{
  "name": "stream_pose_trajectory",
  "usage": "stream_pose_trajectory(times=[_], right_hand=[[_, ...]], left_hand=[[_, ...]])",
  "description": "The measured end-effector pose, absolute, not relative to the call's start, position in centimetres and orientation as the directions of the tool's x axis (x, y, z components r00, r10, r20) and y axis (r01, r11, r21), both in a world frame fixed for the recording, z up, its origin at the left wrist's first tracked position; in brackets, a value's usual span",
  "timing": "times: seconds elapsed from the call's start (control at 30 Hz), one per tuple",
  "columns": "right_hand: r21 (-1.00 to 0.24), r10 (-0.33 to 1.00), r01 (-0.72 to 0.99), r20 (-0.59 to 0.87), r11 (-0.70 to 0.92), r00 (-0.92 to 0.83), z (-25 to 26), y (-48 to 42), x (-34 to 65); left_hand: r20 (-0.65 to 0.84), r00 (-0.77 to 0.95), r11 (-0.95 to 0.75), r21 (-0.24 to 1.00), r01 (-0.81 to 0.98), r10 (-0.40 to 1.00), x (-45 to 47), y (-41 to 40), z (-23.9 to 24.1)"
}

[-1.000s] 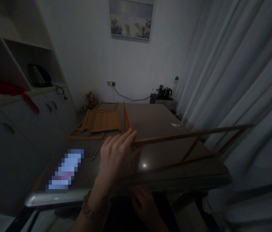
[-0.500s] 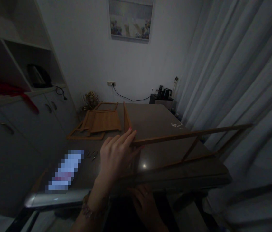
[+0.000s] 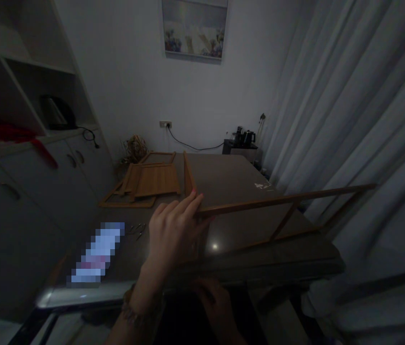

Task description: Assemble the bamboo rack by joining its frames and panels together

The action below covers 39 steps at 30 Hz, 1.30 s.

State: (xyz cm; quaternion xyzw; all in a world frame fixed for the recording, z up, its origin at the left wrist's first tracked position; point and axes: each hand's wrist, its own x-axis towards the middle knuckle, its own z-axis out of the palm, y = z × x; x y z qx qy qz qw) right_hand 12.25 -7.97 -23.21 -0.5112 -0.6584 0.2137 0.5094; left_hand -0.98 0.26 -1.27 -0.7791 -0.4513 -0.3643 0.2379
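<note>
Currently, left hand (image 3: 171, 225) in the head view: closed on the near corner of a long, ladder-like brown wooden frame (image 3: 260, 204).
Right hand (image 3: 214, 299): low by the near table edge; too dark to tell whether it grips anything.
Long frame: on edge along the near side of the glossy grey-brown table (image 3: 224, 172), reaching rightward.
Corner: an upright brown wooden panel (image 3: 188, 175) stands just beyond the left fingertips, seemingly meeting the frame; whether they are fastened cannot be told.
Loose wood: flat brown wooden panels (image 3: 157, 181) lie over a rectangular brown wooden frame (image 3: 126, 205), unattached to the held piece.
Small metal screws (image 3: 139, 235): loose on the table, apparently unused.
Progress: probably early; one corner brought together at most, several parts separate.
</note>
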Motion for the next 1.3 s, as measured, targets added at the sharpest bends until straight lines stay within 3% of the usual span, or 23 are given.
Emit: stream_pose_trajectory(times=[0.23, 0.7, 0.8, 1.0, 1.3], right_hand=[[-0.619, 0.779, 0.631, 0.626, 0.468, 0.035, -22.8, -7.8, 12.7], [-0.342, 0.605, 0.782, 0.795, 0.520, -0.055, -22.1, -6.8, 12.2], [-0.351, 0.594, 0.768, 0.803, 0.535, -0.047, -22.7, -6.9, 12.5], [-0.518, 0.676, 0.693, 0.734, 0.501, 0.060, -23.8, -6.9, 13.1], [-0.414, 0.692, 0.760, 0.719, 0.501, -0.066, -24.2, -7.4, 13.3]], left_hand=[[0.792, 0.324, -0.475, -0.049, 0.879, 0.517, -0.9, 0.2, -1.2], [0.788, 0.327, -0.465, -0.059, 0.883, 0.521, -1.0, 0.1, -1.1], [0.793, 0.323, -0.472, -0.051, 0.880, 0.516, -1.0, 0.1, -1.1], [0.792, 0.321, -0.461, -0.057, 0.885, 0.519, -1.0, 0.4, -1.4], [0.796, 0.323, -0.465, -0.059, 0.884, 0.512, -0.9, 0.3, -1.3]])
